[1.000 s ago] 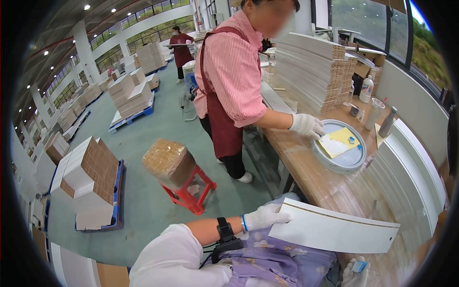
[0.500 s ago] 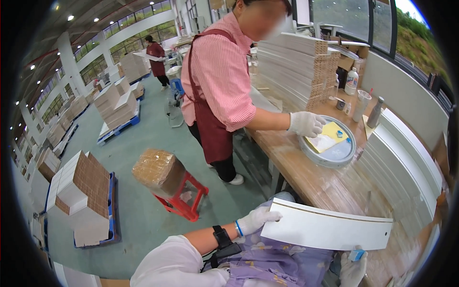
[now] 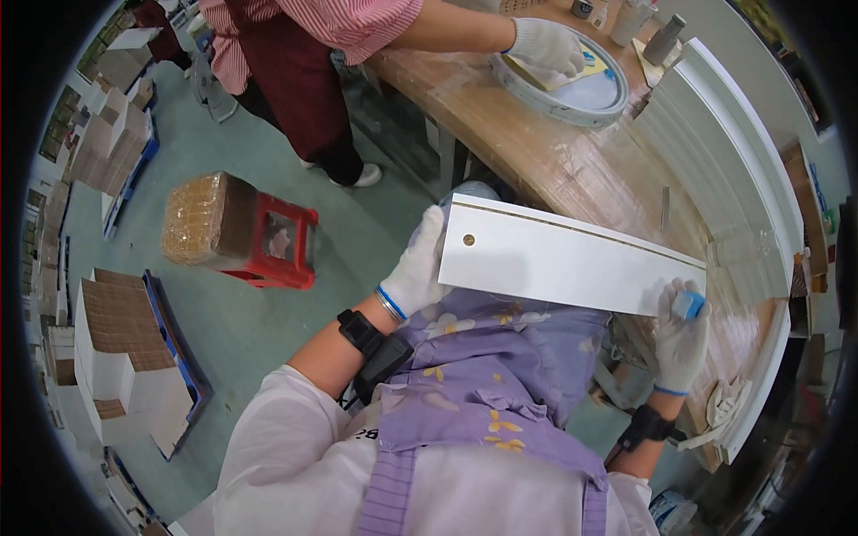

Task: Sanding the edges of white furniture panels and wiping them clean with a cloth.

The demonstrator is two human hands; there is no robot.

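Observation:
A long white board (image 3: 563, 255) with a narrow brown groove along its far edge and a round hole near its left end lies across my lap. My left hand (image 3: 418, 268), in a white glove, grips the board's left end. At the right end, my gloved right hand (image 3: 681, 344) holds a small blue-and-white block (image 3: 688, 305) between its fingers. Those fingers overlap the board's right corner; whether they also grip it I cannot tell. A purple flowered apron (image 3: 500, 357) is under the board.
A wooden table (image 3: 500, 134) stands ahead, with a round grey lid (image 3: 572, 100) under a co-worker's gloved hand (image 3: 547, 46). Long white panels (image 3: 742, 134) line the right. A red stool (image 3: 281, 241) bears a wrapped box (image 3: 198, 219); stacked boards (image 3: 134, 357) sit at left.
The view has tilted downward. My right hand now overlaps the board's right corner, with the block still held. A hole shows at the left end; earlier one showed at the right.

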